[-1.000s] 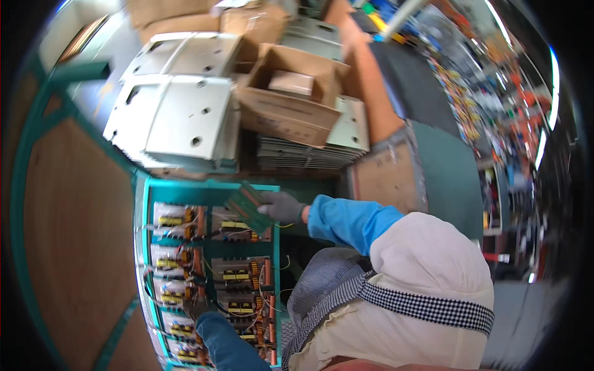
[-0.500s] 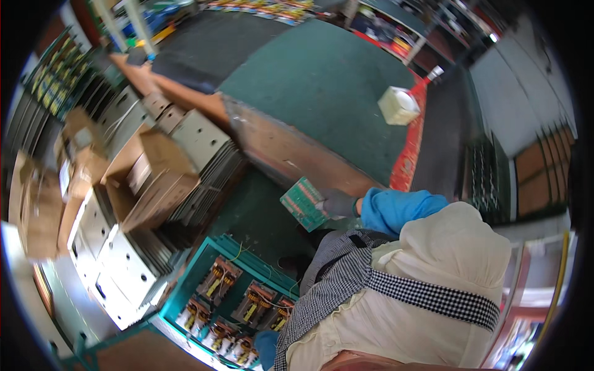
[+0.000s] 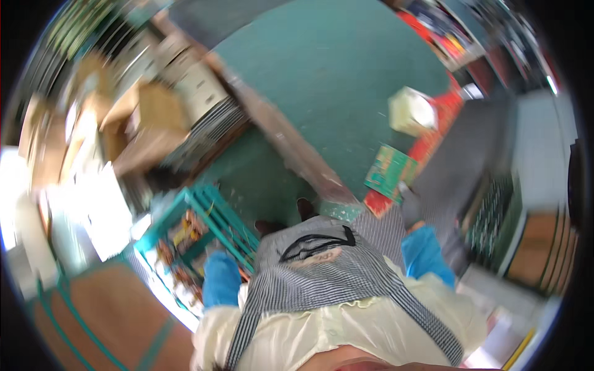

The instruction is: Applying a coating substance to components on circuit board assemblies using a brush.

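My right hand (image 3: pixel 410 209), in a grey glove below a blue sleeve, is closed on the near edge of a green circuit board (image 3: pixel 388 172). The board is out to the right, over the red border strip (image 3: pixel 436 127) beside the green floor. Of my left arm only the blue sleeve (image 3: pixel 221 277) shows, reaching down by a teal metal cart (image 3: pixel 197 199). The hand beyond that sleeve is hidden. Inside the cart sit several assemblies with yellow and copper-coloured parts (image 3: pixel 189 229), blurred.
A pale square container (image 3: pixel 411 112) stands by the red strip. On the left are an open cardboard box (image 3: pixel 154 114) and stacked grey panels (image 3: pixel 201 93). A rack with dark slotted contents (image 3: pixel 492 210) stands at right. My shoes (image 3: pixel 305 208) are on the green floor.
My body has turned, and the view has swung with it. My right hand has carried the circuit board rightward, from beside my waist to near the red strip and pale container.
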